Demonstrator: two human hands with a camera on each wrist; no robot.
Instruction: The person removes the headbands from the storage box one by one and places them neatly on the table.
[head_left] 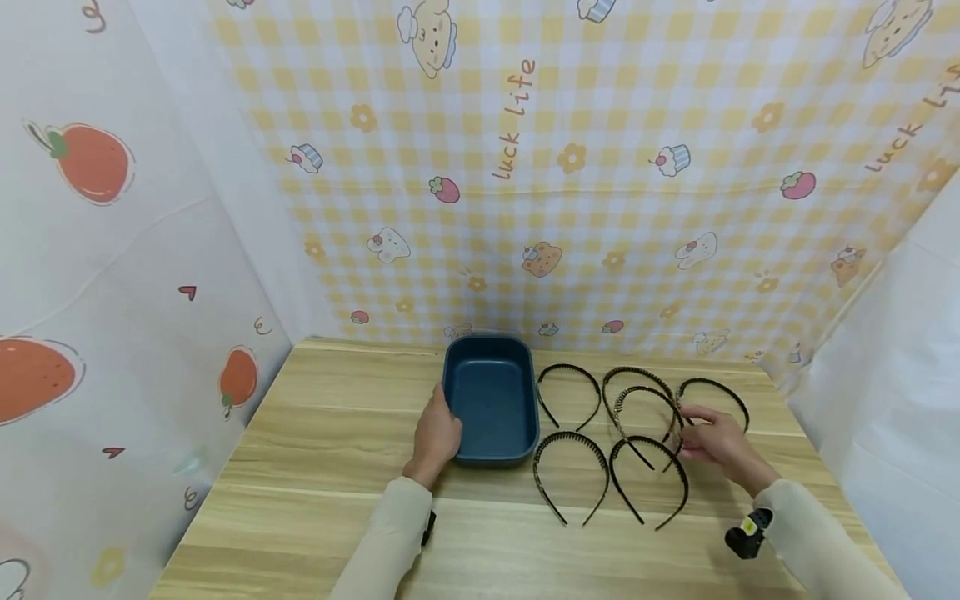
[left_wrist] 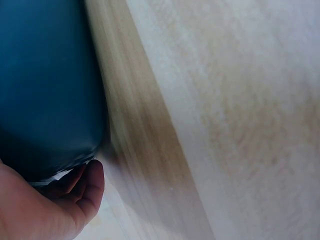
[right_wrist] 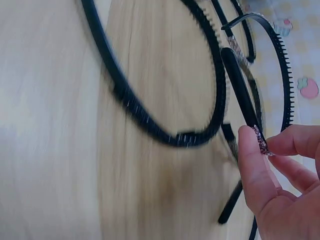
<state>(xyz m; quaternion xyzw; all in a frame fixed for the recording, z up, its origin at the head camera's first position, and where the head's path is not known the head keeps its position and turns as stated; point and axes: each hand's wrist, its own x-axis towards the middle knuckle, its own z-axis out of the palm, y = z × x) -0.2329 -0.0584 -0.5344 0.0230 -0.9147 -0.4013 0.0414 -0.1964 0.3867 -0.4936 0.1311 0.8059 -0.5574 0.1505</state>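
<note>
In the head view my left hand [head_left: 437, 427] holds the left side of a dark blue rectangular bin [head_left: 491, 408]. The left wrist view shows its fingers curled at the bin's lower edge. On the right, my right hand [head_left: 720, 444] pinches a black toothed headband [head_left: 647, 389] with a glittery band, raised over the other headbands. Thumb and fingertips meet at the glittery part of that headband in the right wrist view. Around it lie a back-middle headband [head_left: 637, 370], a back-right headband [head_left: 714, 382] partly behind the hand, and a front-right headband [head_left: 686, 483].
Right beside the bin lie two more black headbands, a back one [head_left: 568, 366] and a front one [head_left: 570, 435]. All rest on a wood-grain table [head_left: 322, 467]. A yellow checked cloth [head_left: 465, 225] hangs behind its back edge, with white cloth at both sides.
</note>
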